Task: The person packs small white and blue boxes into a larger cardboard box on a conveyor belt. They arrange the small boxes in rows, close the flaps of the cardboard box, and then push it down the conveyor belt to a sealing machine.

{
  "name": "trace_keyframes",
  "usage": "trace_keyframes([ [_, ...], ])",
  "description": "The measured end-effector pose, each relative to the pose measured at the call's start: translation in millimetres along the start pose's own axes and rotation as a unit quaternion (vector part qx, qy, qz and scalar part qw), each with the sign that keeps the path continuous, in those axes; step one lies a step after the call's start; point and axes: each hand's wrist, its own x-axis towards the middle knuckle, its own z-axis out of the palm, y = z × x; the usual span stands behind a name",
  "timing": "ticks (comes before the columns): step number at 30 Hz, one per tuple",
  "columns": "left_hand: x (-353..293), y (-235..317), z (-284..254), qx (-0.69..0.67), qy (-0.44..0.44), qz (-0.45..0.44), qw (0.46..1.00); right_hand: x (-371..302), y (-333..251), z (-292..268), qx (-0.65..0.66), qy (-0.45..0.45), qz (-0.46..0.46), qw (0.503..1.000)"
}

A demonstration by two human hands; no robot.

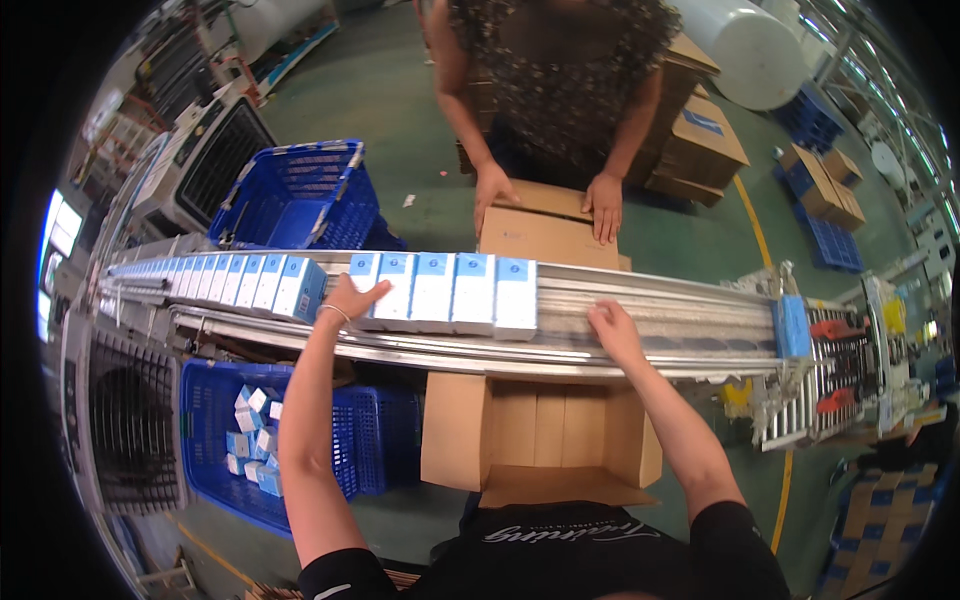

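A group of several white-and-blue small boxes (432,293) stands in a row on the conveyor (690,312) before me. My left hand (352,300) lies against the left end of this group, thumb apart from the fingers, with part of the fingers hidden. To the left of it, a longer line of the same boxes (235,281) runs along the belt. My right hand (615,332) is over the conveyor, right of the group and apart from it, fingers curled with nothing visible in them. An open cardboard carton (455,432) sits below the conveyor's near edge, between my arms.
Across the conveyor, a person's hands (604,205) rest on a closed carton (535,235). Blue crates (340,195) stand beyond it; a near-left crate (205,440) holds loose small boxes. A blue block (791,326) stands at the conveyor's right end, beside rollers (835,385).
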Motion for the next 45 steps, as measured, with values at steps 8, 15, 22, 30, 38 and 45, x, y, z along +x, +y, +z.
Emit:
trace_keyframes([
  [8, -77.0, 127.8, 74.2, -0.107, 0.026, 0.159, 0.981, -3.3, -37.7, -33.2, 0.106, 0.005, -0.055, 0.993],
  [15, -248.0, 137.8, 63.1, -0.156, 0.035, 0.191, 0.969, -159.6, -87.2, -121.3, -0.113, 0.046, -0.016, 0.992],
  [22, -272.1, 21.2, 259.1, 0.048, -0.319, 0.017, 0.946, -197.6, 60.7, -51.6, -0.28, -0.197, 0.221, 0.913],
  [30, -229.9, -15.3, 389.1, 0.355, -0.407, 0.08, 0.838, -148.1, 216.6, 50.4, -0.562, -0.398, 0.074, 0.721],
  [38, -234.7, 19.8, 366.6, 0.244, -0.466, 0.163, 0.835, -136.7, 150.2, 40.8, -0.411, -0.471, 0.025, 0.78],
  [45, -136.7, 62.3, 54.6, 0.047, 0.255, 0.239, 0.936, -92.8, -60.5, -12.1, -0.072, 0.027, -0.326, 0.942],
])
